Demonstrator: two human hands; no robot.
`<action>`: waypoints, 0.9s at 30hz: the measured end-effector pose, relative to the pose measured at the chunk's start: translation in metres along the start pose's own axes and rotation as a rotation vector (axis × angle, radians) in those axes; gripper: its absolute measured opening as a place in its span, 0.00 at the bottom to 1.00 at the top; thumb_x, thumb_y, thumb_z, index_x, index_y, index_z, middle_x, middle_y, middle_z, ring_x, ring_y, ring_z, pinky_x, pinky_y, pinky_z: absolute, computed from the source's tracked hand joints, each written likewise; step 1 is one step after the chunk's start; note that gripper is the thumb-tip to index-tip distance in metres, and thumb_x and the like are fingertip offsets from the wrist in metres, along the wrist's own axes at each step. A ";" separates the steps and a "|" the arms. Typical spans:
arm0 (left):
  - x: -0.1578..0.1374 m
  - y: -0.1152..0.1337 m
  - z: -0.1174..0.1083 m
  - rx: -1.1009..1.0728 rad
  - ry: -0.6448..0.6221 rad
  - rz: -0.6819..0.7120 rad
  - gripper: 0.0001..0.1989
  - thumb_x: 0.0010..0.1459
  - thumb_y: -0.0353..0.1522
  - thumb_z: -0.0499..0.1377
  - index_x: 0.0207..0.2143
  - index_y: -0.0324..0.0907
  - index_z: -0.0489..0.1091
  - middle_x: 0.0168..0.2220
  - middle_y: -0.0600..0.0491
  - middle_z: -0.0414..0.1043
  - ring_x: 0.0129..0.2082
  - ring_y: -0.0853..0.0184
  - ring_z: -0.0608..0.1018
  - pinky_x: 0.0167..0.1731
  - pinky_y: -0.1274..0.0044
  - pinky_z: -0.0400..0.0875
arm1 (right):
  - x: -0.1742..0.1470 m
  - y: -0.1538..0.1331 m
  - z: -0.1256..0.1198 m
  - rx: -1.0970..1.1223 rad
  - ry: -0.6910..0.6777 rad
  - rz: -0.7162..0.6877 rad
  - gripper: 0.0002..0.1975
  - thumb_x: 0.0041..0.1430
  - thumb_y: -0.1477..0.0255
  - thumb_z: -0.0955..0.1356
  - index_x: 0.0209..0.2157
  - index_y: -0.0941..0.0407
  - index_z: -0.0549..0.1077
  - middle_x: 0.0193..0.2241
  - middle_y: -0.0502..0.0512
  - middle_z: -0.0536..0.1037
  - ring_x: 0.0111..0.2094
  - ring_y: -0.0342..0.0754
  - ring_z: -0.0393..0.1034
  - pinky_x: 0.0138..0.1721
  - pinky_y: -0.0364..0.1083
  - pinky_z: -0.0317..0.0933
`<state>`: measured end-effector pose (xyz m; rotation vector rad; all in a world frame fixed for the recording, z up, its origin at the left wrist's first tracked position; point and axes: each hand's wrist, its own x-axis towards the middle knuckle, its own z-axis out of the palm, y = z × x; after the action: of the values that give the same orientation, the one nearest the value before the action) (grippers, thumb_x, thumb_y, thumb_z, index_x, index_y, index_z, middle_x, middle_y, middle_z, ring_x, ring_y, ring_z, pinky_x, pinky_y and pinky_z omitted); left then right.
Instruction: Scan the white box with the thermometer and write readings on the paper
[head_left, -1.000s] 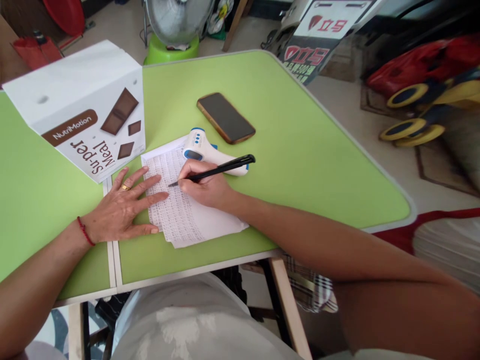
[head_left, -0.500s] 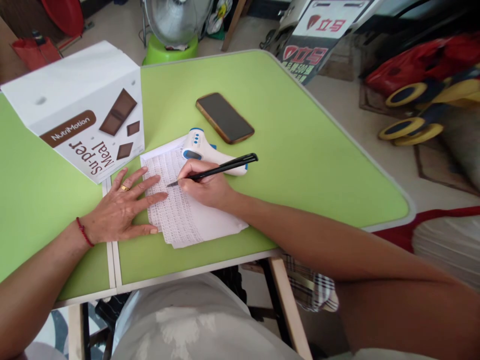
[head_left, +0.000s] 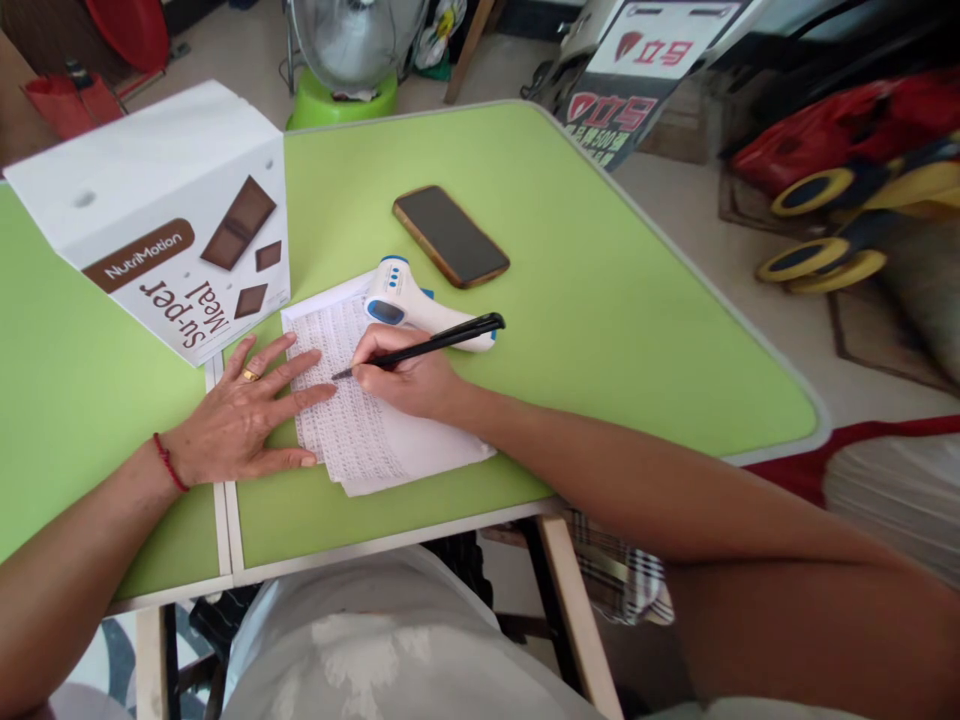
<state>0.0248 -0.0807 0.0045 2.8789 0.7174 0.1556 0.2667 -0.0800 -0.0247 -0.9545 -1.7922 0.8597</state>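
My right hand (head_left: 409, 375) grips a black pen (head_left: 450, 336), its tip touching the sheet of paper (head_left: 360, 435) covered in rows of small handwriting. My left hand (head_left: 244, 420) lies flat with fingers spread; the fingertips press the paper's left edge, while the palm rests on the green table (head_left: 637, 330). A ring and a red cord bracelet are on that hand and wrist. Just beyond the right hand, a white and blue infrared thermometer (head_left: 405, 300) lies on the paper's upper edge, partly hidden by the hand and pen.
A smartphone (head_left: 450, 235) in a brown case lies behind the thermometer. The white NutriMotion box (head_left: 165, 260) stands at the left. Past the table are a fan (head_left: 356, 40) on a green stool and a printed sign (head_left: 622, 80).
The pen tip has shifted slightly down the paper, and the pen's rear end has swung a little left and down. My left hand stays in place.
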 end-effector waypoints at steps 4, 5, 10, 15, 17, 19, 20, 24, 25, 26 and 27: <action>0.000 0.000 0.000 0.000 0.002 0.003 0.34 0.61 0.57 0.49 0.63 0.50 0.60 0.67 0.46 0.52 0.68 0.46 0.50 0.63 0.49 0.38 | 0.000 -0.001 -0.001 0.005 -0.019 -0.017 0.05 0.48 0.76 0.64 0.22 0.54 0.64 0.17 0.44 0.66 0.20 0.39 0.55 0.21 0.42 0.50; 0.000 -0.001 0.001 -0.002 0.003 0.004 0.34 0.61 0.56 0.49 0.63 0.50 0.60 0.67 0.46 0.51 0.68 0.46 0.50 0.63 0.49 0.38 | 0.000 -0.001 -0.001 0.003 -0.020 -0.016 0.05 0.48 0.76 0.64 0.22 0.54 0.64 0.17 0.44 0.66 0.20 0.39 0.55 0.21 0.42 0.50; 0.000 -0.001 0.001 -0.004 0.006 0.006 0.34 0.61 0.56 0.48 0.63 0.50 0.59 0.67 0.46 0.52 0.68 0.46 0.50 0.63 0.50 0.38 | 0.000 -0.001 -0.001 0.008 -0.016 -0.024 0.05 0.48 0.76 0.65 0.21 0.55 0.64 0.17 0.44 0.66 0.19 0.38 0.55 0.21 0.42 0.49; 0.000 0.000 0.000 0.001 0.010 0.010 0.34 0.61 0.57 0.48 0.62 0.49 0.60 0.67 0.45 0.52 0.68 0.46 0.50 0.63 0.50 0.38 | -0.001 0.001 0.000 -0.001 0.035 -0.024 0.05 0.48 0.76 0.64 0.22 0.54 0.65 0.18 0.44 0.67 0.20 0.39 0.56 0.22 0.42 0.51; 0.000 0.000 0.000 0.004 0.009 0.009 0.34 0.61 0.57 0.48 0.62 0.49 0.61 0.67 0.46 0.52 0.68 0.47 0.50 0.63 0.50 0.38 | -0.001 0.002 0.000 -0.012 0.037 -0.018 0.05 0.48 0.76 0.64 0.22 0.54 0.64 0.17 0.44 0.66 0.20 0.39 0.55 0.22 0.42 0.50; 0.000 0.000 0.000 0.011 0.009 0.014 0.34 0.61 0.57 0.48 0.62 0.49 0.60 0.67 0.45 0.52 0.68 0.47 0.50 0.63 0.50 0.38 | 0.000 0.002 0.000 -0.018 0.019 -0.013 0.05 0.48 0.76 0.64 0.22 0.54 0.64 0.17 0.43 0.65 0.20 0.39 0.55 0.22 0.43 0.50; 0.000 0.000 0.001 0.015 0.010 0.016 0.34 0.61 0.57 0.48 0.62 0.48 0.60 0.67 0.45 0.52 0.68 0.46 0.50 0.63 0.50 0.38 | 0.000 0.002 0.000 -0.017 0.007 -0.013 0.05 0.48 0.76 0.64 0.22 0.54 0.63 0.17 0.43 0.65 0.20 0.39 0.55 0.22 0.43 0.50; 0.000 -0.001 0.001 0.025 0.012 0.020 0.35 0.62 0.57 0.47 0.63 0.48 0.60 0.67 0.45 0.52 0.68 0.46 0.50 0.63 0.50 0.38 | 0.000 0.001 -0.001 -0.006 -0.021 -0.031 0.05 0.47 0.77 0.64 0.21 0.54 0.64 0.18 0.44 0.65 0.20 0.38 0.55 0.21 0.42 0.50; 0.000 0.000 0.000 0.027 0.014 0.021 0.35 0.62 0.57 0.47 0.63 0.47 0.60 0.67 0.45 0.52 0.68 0.46 0.50 0.63 0.50 0.38 | 0.000 0.001 -0.001 -0.003 -0.015 -0.036 0.05 0.47 0.77 0.64 0.21 0.54 0.64 0.18 0.44 0.66 0.20 0.38 0.55 0.21 0.42 0.50; 0.000 0.000 0.000 0.028 0.015 0.024 0.35 0.62 0.57 0.46 0.63 0.47 0.60 0.67 0.44 0.52 0.68 0.46 0.50 0.63 0.50 0.39 | 0.000 0.002 -0.001 -0.001 -0.005 -0.042 0.05 0.47 0.77 0.64 0.21 0.55 0.64 0.17 0.44 0.66 0.20 0.38 0.55 0.21 0.42 0.50; 0.000 0.000 0.000 0.029 0.014 0.026 0.34 0.62 0.56 0.46 0.63 0.47 0.60 0.67 0.44 0.52 0.68 0.46 0.50 0.63 0.49 0.39 | 0.001 0.002 -0.001 0.002 0.006 -0.048 0.05 0.48 0.77 0.63 0.21 0.55 0.64 0.17 0.44 0.65 0.20 0.38 0.55 0.21 0.42 0.50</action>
<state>0.0244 -0.0805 0.0041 2.9182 0.6901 0.1710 0.2679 -0.0786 -0.0255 -0.9084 -1.8015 0.8274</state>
